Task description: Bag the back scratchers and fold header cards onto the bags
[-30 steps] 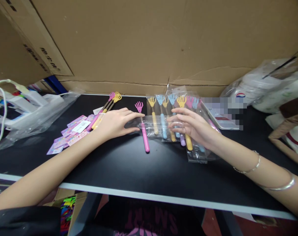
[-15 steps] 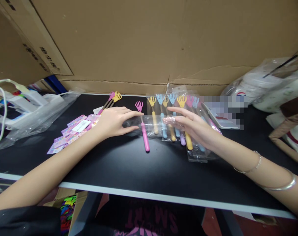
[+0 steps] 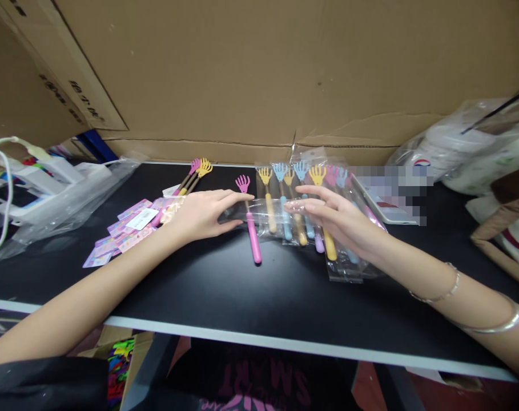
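A long clear plastic bag (image 3: 263,209) stretches between my two hands, over a pink back scratcher (image 3: 254,240) that lies on the black table. My left hand (image 3: 199,214) has the bag's left part in its palm, thumb and forefinger curved apart around the film. At the bag's other end, the fingertips of my right hand (image 3: 332,214) pinch the film. Beneath and beside the right hand lie several back scratchers in clear bags, among them a yellow one (image 3: 268,211) and a blue one (image 3: 285,214). Part of this row is hidden by the hand.
Left of my left hand lie purple printed cards (image 3: 131,228) and two more back scratchers (image 3: 189,181). A white power strip (image 3: 49,188) with plastic film sits far left. To the right are a phone (image 3: 385,200) and a bagged cup (image 3: 447,151). Cardboard (image 3: 259,74) stands behind.
Both hands stay nearly in place with the bag between them. The fingers of my right hand have shifted slightly; the view has moved a little.
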`<state>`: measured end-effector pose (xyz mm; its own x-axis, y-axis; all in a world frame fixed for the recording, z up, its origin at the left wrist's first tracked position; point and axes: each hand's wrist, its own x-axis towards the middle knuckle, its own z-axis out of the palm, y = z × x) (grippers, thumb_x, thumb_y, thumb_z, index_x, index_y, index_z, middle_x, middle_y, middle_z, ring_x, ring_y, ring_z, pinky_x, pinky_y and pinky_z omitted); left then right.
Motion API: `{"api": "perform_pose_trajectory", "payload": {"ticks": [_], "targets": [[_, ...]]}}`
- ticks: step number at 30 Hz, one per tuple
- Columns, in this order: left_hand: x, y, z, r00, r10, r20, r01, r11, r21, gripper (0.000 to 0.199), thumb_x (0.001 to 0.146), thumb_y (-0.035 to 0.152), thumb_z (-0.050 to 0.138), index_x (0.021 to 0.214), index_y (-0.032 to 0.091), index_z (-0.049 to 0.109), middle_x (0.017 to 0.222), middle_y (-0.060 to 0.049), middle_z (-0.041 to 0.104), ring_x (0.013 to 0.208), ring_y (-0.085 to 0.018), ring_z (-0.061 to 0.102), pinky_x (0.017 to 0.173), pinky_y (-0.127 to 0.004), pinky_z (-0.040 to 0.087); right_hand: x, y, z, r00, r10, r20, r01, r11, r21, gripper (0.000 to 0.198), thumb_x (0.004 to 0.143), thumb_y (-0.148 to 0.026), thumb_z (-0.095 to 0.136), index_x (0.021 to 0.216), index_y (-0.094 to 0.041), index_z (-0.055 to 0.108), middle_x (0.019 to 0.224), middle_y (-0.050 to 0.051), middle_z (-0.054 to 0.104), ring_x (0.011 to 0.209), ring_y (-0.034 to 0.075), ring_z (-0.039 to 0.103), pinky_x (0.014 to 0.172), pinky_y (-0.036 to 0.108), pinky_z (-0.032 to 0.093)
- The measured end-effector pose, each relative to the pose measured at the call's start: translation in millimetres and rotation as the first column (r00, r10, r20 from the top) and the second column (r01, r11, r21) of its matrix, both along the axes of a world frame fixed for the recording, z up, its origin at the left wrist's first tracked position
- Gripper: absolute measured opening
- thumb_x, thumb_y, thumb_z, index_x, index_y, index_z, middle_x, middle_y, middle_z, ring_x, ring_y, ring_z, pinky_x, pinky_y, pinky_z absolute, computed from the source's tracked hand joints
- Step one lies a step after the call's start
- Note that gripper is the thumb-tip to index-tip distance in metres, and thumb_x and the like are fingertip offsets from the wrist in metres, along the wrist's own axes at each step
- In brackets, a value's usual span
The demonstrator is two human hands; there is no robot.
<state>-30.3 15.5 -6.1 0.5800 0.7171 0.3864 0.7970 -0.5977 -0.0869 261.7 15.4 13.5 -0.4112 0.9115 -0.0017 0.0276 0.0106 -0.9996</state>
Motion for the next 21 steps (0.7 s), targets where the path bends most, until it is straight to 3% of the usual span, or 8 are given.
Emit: {"api": "perform_pose_trajectory", "payload": {"ticks": [4, 12, 17, 21], "targets": [[-3.2, 2.3, -1.7, 1.0, -0.013, 0.014, 0.013, 0.999, 0.034, 0.044, 0.092, 0.041, 0.056, 0.134, 0.028, 0.055, 0.115, -0.003, 0.071, 0.097, -0.02, 0.068, 0.067, -0.025, 0.046, 2.1, 1.5, 0.5, 1.0, 0.01, -0.02, -0.009, 1.0, 0.012, 0.039, 0.087, -0.037, 0.068, 0.122, -0.025, 0.055, 0.108, 0.005, 0.075, 0.116, 0.022, 0.064, 0.104, 0.04, 0.043], [-5.9, 3.9, -2.6, 1.0, -0.023, -0.007, 0.023, 1.0, 0.016, 0.045, 0.094, 0.043, 0.056, 0.138, 0.03, 0.052, 0.119, -0.004, 0.069, 0.1, -0.019, 0.067, 0.068, -0.025, 0.046, 0.8, 2.4, 0.7, 0.998, 0.014, 0.057, -0.014, 1.0, 0.001, 0.044, 0.08, -0.032, 0.075, 0.117, -0.023, 0.054, 0.102, 0.003, 0.071, 0.092, 0.02, 0.071, 0.073, 0.032, 0.055], [-3.0, 3.8, -2.6, 0.997, -0.066, -0.029, 0.064, 0.996, -0.056, 0.051, 0.095, 0.048, 0.056, 0.14, 0.025, 0.05, 0.126, -0.006, 0.066, 0.109, -0.021, 0.064, 0.081, -0.027, 0.049, -0.9, 1.7, -1.7, 0.995, 0.024, 0.093, -0.021, 0.999, -0.031, 0.04, 0.077, -0.033, 0.075, 0.108, -0.025, 0.051, 0.084, 0.0, 0.066, 0.078, 0.021, 0.071, 0.04, 0.023, 0.045], [-0.3, 5.1, -5.8, 0.995, -0.096, -0.031, 0.092, 0.991, -0.101, 0.052, 0.097, 0.048, 0.052, 0.142, 0.024, 0.047, 0.129, -0.007, 0.064, 0.111, -0.021, 0.063, 0.083, -0.027, 0.049, -1.9, 0.5, -1.1, 0.996, 0.006, 0.088, -0.003, 0.999, -0.044, 0.038, 0.077, -0.035, 0.073, 0.105, -0.025, 0.049, 0.087, 0.001, 0.066, 0.064, 0.018, 0.067, 0.037, 0.024, 0.042]]}}
